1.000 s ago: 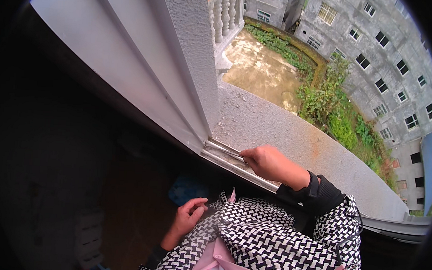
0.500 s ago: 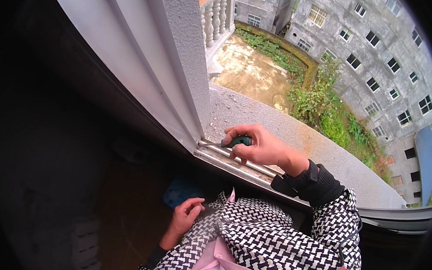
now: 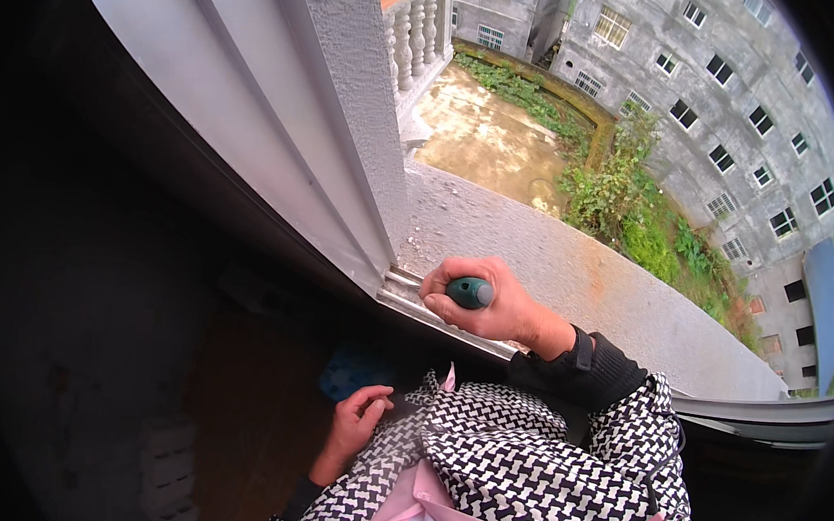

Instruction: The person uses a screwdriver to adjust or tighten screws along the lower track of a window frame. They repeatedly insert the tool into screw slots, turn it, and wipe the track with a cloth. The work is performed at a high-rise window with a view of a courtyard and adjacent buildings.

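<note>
My right hand (image 3: pixel 491 301) is wrapped round the green handle of a screwdriver (image 3: pixel 469 292), low over the window's sill track (image 3: pixel 403 284). The handle's grey butt end faces up; the shaft and tip are hidden beneath my fist. Close to the track's left corner stands the white window frame (image 3: pixel 281 147). Lower down, in front of my patterned coat, my left hand (image 3: pixel 359 421) hangs with its fingers loosely bent and thumb apart, nothing visible in it.
Outside the track runs a rough concrete ledge (image 3: pixel 533 244) with crumbs of debris near the frame. Beyond it lie a yard far below and a grey building (image 3: pixel 696 77). A blue bag-like thing (image 3: pixel 345 371) sits in the dark indoors, left of my lap.
My right hand has tipped the screwdriver from lying nearly flat, shaft toward the track's corner, to handle-end up, and shifted slightly left and down. My left hand stays put.
</note>
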A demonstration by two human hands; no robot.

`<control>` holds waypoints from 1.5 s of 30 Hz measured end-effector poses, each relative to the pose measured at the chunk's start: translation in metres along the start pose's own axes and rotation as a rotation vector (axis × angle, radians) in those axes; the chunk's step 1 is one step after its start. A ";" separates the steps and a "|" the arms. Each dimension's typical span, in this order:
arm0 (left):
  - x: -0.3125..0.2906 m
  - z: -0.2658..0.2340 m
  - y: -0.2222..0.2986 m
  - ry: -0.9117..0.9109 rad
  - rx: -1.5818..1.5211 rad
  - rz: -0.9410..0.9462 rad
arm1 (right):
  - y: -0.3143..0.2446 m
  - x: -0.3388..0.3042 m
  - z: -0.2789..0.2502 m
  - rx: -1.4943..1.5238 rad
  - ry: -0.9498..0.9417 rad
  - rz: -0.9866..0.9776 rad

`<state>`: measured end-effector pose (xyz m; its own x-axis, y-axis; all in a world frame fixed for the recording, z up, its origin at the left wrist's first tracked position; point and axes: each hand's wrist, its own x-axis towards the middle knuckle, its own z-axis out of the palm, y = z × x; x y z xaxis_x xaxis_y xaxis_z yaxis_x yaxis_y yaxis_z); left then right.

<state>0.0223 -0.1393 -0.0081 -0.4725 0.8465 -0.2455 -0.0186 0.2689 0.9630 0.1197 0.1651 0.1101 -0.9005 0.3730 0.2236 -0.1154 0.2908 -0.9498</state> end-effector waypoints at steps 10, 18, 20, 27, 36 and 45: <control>0.003 0.001 0.002 -0.001 0.003 -0.002 | 0.003 -0.014 0.003 0.048 0.098 0.145; 0.003 -0.001 0.006 -0.010 0.021 -0.009 | 0.001 -0.015 0.033 -0.026 0.264 0.066; 0.003 0.000 0.005 -0.007 0.006 0.000 | -0.001 -0.024 0.034 -0.051 0.293 0.040; 0.000 -0.001 0.001 -0.003 -0.013 -0.004 | 0.004 -0.014 0.036 0.134 0.347 0.163; 0.002 0.000 0.001 0.016 -0.011 -0.015 | -0.005 -0.031 0.017 0.200 0.270 0.164; 0.001 0.003 0.009 0.015 0.029 -0.058 | 0.006 -0.039 0.028 0.042 0.266 0.140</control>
<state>0.0238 -0.1346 -0.0003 -0.4844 0.8223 -0.2987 -0.0205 0.3306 0.9435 0.1425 0.1278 0.0899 -0.7682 0.6261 0.1336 -0.0199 0.1853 -0.9825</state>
